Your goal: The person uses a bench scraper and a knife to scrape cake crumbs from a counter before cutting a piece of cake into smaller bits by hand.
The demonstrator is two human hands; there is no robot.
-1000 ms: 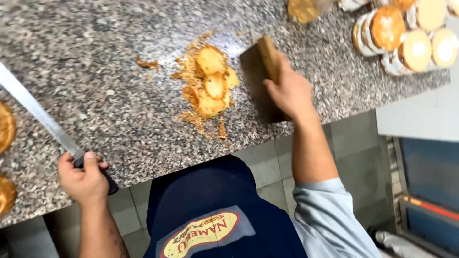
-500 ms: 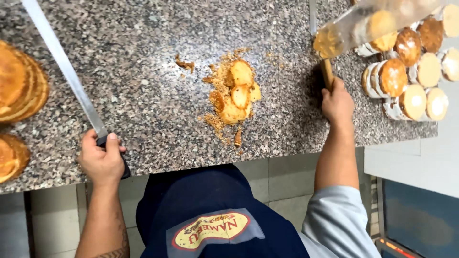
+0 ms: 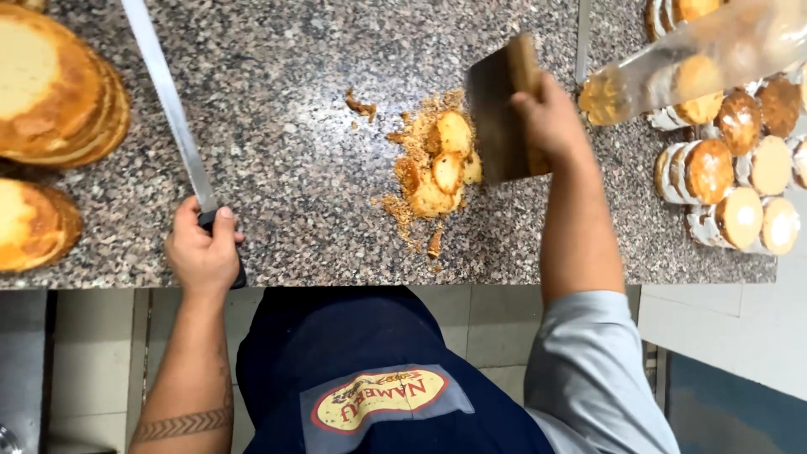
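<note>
Head view shows me gripping the bench scraper point(image 3: 498, 113) in my right hand point(image 3: 551, 118), blade beside the cake scraps point(image 3: 437, 164) for gathering, while my left hand point(image 3: 202, 252) is clasping the long knife point(image 3: 168, 105) flat on the granite counter point(image 3: 286, 126).

Round golden cake layers point(image 3: 50, 92) sit stacked at the speckled granite counter's point(image 3: 294, 109) left end, another stack point(image 3: 34, 223) below them, and small wrapped cakes point(image 3: 731, 168) crowd the right end.
</note>
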